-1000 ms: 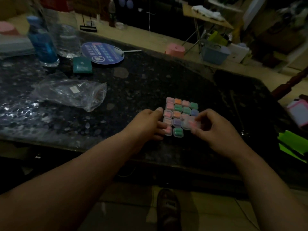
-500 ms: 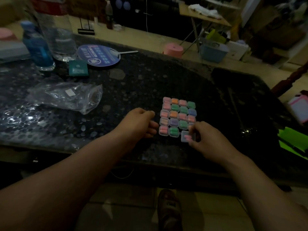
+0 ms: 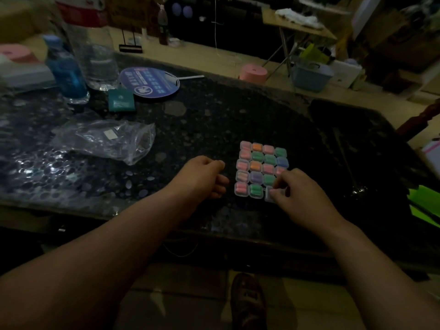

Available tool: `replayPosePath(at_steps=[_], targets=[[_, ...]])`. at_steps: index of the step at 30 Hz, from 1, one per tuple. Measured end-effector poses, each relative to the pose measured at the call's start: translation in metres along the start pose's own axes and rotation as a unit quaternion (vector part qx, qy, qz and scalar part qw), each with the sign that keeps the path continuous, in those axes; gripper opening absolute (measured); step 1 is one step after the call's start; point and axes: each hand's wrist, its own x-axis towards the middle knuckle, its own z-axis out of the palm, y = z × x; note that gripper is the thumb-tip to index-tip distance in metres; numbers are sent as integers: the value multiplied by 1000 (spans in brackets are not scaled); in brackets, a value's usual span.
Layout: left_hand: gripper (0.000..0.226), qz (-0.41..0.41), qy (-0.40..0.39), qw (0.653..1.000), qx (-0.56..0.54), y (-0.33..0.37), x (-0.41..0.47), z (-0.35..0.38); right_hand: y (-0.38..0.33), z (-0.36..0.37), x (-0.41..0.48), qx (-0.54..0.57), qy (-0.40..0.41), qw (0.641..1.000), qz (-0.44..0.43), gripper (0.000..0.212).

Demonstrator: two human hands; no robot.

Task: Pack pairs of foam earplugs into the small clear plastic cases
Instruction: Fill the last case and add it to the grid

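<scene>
Several small clear cases (image 3: 260,167), each holding a coloured earplug pair, lie in a tight grid on the dark stone table (image 3: 202,120). My right hand (image 3: 300,194) pinches one more clear case (image 3: 270,195) at the grid's near right corner, its fingers covering most of it. My left hand (image 3: 202,178) rests on the table just left of the grid, fingers loosely curled and holding nothing. A crumpled clear plastic bag (image 3: 104,141) lies further left.
Two water bottles (image 3: 69,72), a round blue fan (image 3: 148,83) and a small teal packet (image 3: 121,101) stand at the back left. The table's front edge runs just below my hands. Green sheets (image 3: 423,203) lie at the far right.
My right hand carried a clear case from above the grid down to its near right corner. My left hand drew back from the grid's left edge and curled.
</scene>
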Motion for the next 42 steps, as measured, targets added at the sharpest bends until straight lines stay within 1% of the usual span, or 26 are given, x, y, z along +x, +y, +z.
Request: replayPosePath(at_steps=[6,9,11,13,16,17,19,20,21,23,25,28,29,30,32,33,35,36,38,39,40,42], targets=[[22,4,7,1000,11,-5,-2,-12,-19,5,11,26,9,1000,-8,15],[22,8,20,1000,3,-8,1,-21,-33,5,17,50,26,998,-13,15],[20,15,42,999,7,-9,2,-29,-39,6,18,56,32,998,-5,13],[15,43,89,994,52,-9,3,-41,-46,10,18,77,26,997,-6,12],[11,107,193,964,149,-14,3,-71,-69,24,23,112,-13,994,-14,6],[14,126,230,945,197,-18,4,-84,-81,30,27,123,-32,992,-19,6],[31,155,290,891,313,-32,7,-107,-105,41,37,153,-60,986,-33,9],[41,156,313,864,363,-41,9,-122,-121,48,43,169,-77,982,-42,9],[50,149,322,846,398,-47,12,-133,-134,53,47,182,-91,978,-46,9],[57,118,317,833,437,-54,21,-151,-159,64,55,198,-97,974,-50,9],[48,102,308,822,468,-55,29,-159,-179,75,59,207,-99,972,-54,10],[20,138,316,798,495,-52,33,-162,-199,86,64,212,-115,969,-52,10],[15,152,319,794,494,-52,32,-165,-203,89,67,212,-121,968,-52,10],[14,166,318,797,486,-50,30,-168,-205,92,69,212,-121,968,-51,11],[12,201,309,817,442,-43,19,-179,-209,96,75,239,-106,964,-41,20],[11,217,301,831,414,-34,12,-185,-209,96,79,271,-96,957,-23,29],[10,217,294,860,356,-11,-14,-202,-220,88,86,333,-88,939,7,55],[10,203,289,879,322,1,-32,-213,-228,83,90,350,-91,932,6,69],[10,177,251,921,240,20,-68,-234,-249,68,95,371,-120,920,-35,91],[11,167,222,940,200,25,-87,-246,-264,58,93,376,-140,913,-68,92],[10,157,194,953,174,29,-106,-256,-280,48,89,374,-158,908,-105,82],[6,159,193,953,168,27,-138,-277,-318,27,71,363,-191,898,-159,39]])
